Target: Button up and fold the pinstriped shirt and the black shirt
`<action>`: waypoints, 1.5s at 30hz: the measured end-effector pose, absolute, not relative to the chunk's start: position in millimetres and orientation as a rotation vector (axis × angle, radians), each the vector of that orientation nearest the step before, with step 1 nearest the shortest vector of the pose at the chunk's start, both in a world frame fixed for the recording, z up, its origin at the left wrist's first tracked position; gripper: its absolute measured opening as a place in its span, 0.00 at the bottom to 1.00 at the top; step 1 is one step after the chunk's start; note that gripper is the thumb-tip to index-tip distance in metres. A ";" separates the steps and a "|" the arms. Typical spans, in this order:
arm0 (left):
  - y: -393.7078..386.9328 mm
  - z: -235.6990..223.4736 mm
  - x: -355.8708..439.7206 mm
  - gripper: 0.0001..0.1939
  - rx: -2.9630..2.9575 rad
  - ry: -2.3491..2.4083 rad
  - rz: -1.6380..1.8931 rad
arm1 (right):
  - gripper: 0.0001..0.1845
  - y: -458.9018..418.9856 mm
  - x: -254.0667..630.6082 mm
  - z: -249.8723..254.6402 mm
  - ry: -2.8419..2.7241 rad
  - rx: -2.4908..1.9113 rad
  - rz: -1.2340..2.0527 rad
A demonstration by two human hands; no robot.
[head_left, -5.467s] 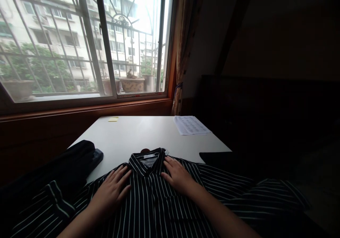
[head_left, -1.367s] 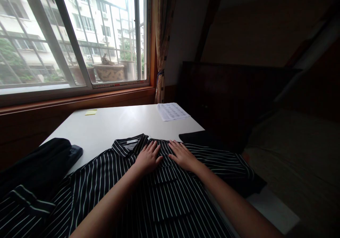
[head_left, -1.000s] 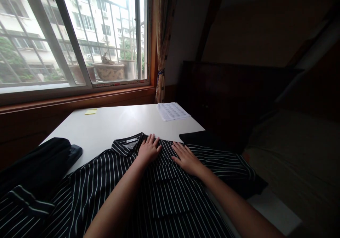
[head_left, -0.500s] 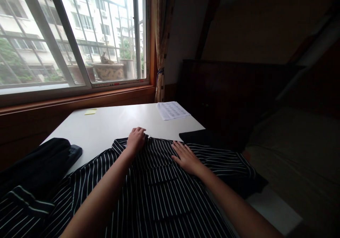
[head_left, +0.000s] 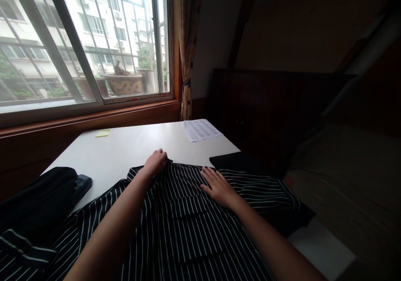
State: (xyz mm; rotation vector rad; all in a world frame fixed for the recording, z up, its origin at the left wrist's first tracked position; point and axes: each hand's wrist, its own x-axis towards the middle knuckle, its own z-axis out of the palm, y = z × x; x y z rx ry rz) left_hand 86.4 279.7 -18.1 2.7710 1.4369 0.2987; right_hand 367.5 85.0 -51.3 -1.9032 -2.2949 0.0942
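A black shirt (head_left: 188,231) with white stripes lies spread on the white table (head_left: 134,143), its collar toward the window. My left hand (head_left: 156,162) is closed at the collar, gripping the shirt there; the hand and wrist hide most of the collar. Flat on the shirt's right shoulder area rests my right hand (head_left: 218,186), fingers stretched out. One sleeve reaches right toward the table's side; the other, with its cuff (head_left: 28,247), is folded at the lower left.
Dark folded clothing (head_left: 46,189) lies at the table's left side. Another dark cloth (head_left: 228,159) sits under the right sleeve. Printed papers (head_left: 202,129) and a yellow sticky note (head_left: 102,133) are near the far edge. A window (head_left: 94,42) and curtain (head_left: 187,55) stand behind.
My left hand has moved from lying open on the shirt beside the collar to closing on the collar. My right hand, earlier nearer the collar, now stays flat at the shoulder.
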 end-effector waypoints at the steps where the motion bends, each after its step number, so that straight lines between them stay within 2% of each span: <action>1: 279.2 -19.6 84.7 0.10 2.755 1.476 0.316 | 0.37 85.0 367.5 -51.3 -2.295 -1.904 0.096; 7: 272.2 -29.5 83.7 0.09 2.749 1.544 0.442 | 0.37 84.8 366.8 -50.1 -2.299 -1.911 0.100; 10: 266.6 -26.4 88.7 0.14 2.810 1.475 0.544 | 0.37 84.9 365.9 -49.4 -2.303 -1.918 0.085; 14: 244.1 -20.7 103.9 0.18 2.951 1.217 0.615 | 0.38 85.8 366.7 -50.4 -2.316 -1.917 0.079; 19: 195.8 -40.0 129.8 0.20 3.040 0.778 0.485 | 0.38 88.1 372.0 -52.6 -2.339 -1.900 0.090; 23: 183.5 -61.5 136.8 0.30 2.971 0.963 0.450 | 0.39 87.1 375.0 -52.6 -2.346 -1.902 0.098; 26: 191.8 -66.7 137.8 0.33 2.926 1.087 0.422 | 0.39 85.2 376.1 -51.6 -2.342 -1.924 0.116; 36: 198.7 -62.5 144.5 0.31 2.926 1.054 0.339 | 0.39 67.9 347.0 -28.5 -2.313 -1.898 0.141; 40: 200.6 -60.5 141.8 0.32 2.914 1.042 0.322 | 0.40 49.7 331.0 -32.7 -2.414 -1.774 0.196; 45: 201.0 -57.8 141.4 0.36 2.893 1.059 0.299 | 0.40 30.9 331.7 -35.4 -2.363 -1.857 0.202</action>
